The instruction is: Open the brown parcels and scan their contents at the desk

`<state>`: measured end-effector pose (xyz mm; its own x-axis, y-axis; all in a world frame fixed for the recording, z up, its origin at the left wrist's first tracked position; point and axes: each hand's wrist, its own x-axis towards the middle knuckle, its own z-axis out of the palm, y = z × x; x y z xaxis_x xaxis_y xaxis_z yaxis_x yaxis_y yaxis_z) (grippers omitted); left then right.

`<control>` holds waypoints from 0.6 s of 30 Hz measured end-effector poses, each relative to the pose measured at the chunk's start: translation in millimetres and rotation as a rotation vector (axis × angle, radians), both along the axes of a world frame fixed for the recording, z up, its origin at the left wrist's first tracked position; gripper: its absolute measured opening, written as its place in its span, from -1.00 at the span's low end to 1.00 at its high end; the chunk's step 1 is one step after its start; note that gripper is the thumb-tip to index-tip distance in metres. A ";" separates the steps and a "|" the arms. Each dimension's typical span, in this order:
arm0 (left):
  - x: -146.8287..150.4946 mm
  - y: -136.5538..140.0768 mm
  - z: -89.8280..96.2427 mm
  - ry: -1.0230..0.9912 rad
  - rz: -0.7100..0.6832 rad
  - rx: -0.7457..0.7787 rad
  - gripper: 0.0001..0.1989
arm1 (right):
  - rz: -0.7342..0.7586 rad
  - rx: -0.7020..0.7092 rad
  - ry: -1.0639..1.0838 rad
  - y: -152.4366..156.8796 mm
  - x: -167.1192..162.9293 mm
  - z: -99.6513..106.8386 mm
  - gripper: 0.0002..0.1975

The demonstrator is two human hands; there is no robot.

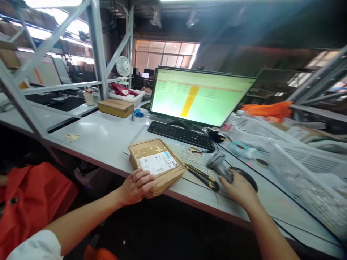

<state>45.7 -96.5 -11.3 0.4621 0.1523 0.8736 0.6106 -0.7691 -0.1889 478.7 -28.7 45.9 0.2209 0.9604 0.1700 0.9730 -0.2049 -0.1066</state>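
A brown parcel [169, 182] wrapped in tape, with a white shipping label [158, 163] on top, sits at the table's front edge. My left hand [139, 186] is closed over its near left corner, fingers on top by the label. To the right, a grey handheld barcode scanner [217, 164] has its handle between the thumb and fingers of my right hand [240, 189]. A black computer mouse [248, 178] is just beyond that hand, partly hidden by it. Between parcel and scanner lies a black-and-yellow utility knife [202, 176].
Behind the parcel are a black keyboard [180, 135] and a lit monitor [200, 95]. A pen [200, 151] lies before the keyboard. Plastic bags [306, 180] crowd the right side. A cardboard box [116, 107] and blue tape roll [139, 114] stand at back left; cables cross the right side.
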 end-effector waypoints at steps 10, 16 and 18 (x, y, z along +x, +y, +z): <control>25.0 -6.6 -13.2 -0.093 0.027 -0.047 -0.66 | -0.133 -0.199 -0.097 33.1 -29.8 33.8 -0.58; 26.6 -6.3 -15.4 -0.119 0.024 -0.043 -0.62 | 0.371 -0.187 0.182 2.5 -48.5 148.0 -0.62; 27.1 -6.3 -14.8 -0.125 0.023 -0.043 -0.63 | 0.538 -0.199 0.247 -10.3 -64.8 177.9 -0.58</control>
